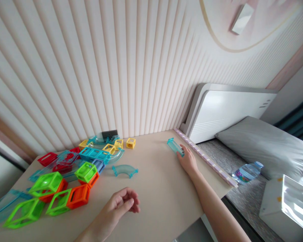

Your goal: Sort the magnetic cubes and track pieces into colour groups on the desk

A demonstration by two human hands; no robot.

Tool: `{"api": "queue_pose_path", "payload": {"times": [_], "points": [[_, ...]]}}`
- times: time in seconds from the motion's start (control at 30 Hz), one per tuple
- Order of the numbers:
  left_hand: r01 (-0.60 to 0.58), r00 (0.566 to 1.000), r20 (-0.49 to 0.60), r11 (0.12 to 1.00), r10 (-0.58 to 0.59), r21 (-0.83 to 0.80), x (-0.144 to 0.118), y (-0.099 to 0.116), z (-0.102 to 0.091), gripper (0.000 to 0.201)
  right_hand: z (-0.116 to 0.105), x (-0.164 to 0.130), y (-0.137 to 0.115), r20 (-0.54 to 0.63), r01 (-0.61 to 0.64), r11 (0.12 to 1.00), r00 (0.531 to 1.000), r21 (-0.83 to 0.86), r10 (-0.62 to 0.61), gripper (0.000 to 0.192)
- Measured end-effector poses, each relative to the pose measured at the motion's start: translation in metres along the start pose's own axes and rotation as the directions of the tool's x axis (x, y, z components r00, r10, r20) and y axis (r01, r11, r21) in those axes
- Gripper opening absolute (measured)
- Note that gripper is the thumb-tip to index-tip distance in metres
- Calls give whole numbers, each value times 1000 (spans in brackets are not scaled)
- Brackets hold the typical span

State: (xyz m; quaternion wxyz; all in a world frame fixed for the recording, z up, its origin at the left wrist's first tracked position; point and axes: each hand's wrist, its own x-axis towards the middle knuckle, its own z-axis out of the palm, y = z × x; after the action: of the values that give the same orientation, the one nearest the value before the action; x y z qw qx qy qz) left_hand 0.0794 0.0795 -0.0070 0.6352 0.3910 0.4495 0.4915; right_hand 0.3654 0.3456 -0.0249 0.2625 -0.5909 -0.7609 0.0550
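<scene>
- The right hand (188, 160) reaches far across the beige table (161, 188) and grips the near end of a straight, clear teal tube piece (175, 146); the piece lies flat on the tabletop near the far right edge, just beside the pale lilac trim strip (207, 158).
- The left hand (123, 201) rests on the table near the front, fingers curled loosely inward, holding nothing.
- A curved teal track piece (125, 170) lies alone between the left hand and the pile of toys, apart from both.
- The pile fills the left side: green open cubes (47, 183), orange cubes (78, 196), red pieces (47, 158), and blue frames (94, 154).
- Small yellow cubes (130, 143) sit at the back by the ribbed wall (103, 74), next to a dark socket plate (109, 134).
- Beyond the table's right edge are a white headboard (229, 111), a grey pillow (267, 144) and a plastic water bottle (247, 172) lying on the bed.
</scene>
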Motion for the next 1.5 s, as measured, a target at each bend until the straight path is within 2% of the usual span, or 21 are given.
{"api": "queue_pose_path", "payload": {"times": [0.13,0.47,0.6,0.73,1.07,1.5], "points": [[-6,1000,10,1000,6,7,0,0,-1,24,3,3,6,-34,12,999,999,46,-11,45],[-8,1000,17,1000,7,22,0,-2,-2,24,2,3,4,36,-19,1000,999,-7,19,43],[-9,1000,26,1000,8,15,-1,-4,-3,24,-2,-3,0,38,-14,998,999,-68,16,58],[-6,1000,19,1000,6,18,-2,-4,-3,24,-10,-15,-1,46,-62,991,997,-118,67,75],[-23,999,31,998,21,54,-2,-7,-5,23,-10,-22,14,-5,-86,996,996,-1,86,60],[-15,999,29,998,13,56,-1,-1,-3,24,-7,-24,11,15,-61,996,998,-60,62,56]]}}
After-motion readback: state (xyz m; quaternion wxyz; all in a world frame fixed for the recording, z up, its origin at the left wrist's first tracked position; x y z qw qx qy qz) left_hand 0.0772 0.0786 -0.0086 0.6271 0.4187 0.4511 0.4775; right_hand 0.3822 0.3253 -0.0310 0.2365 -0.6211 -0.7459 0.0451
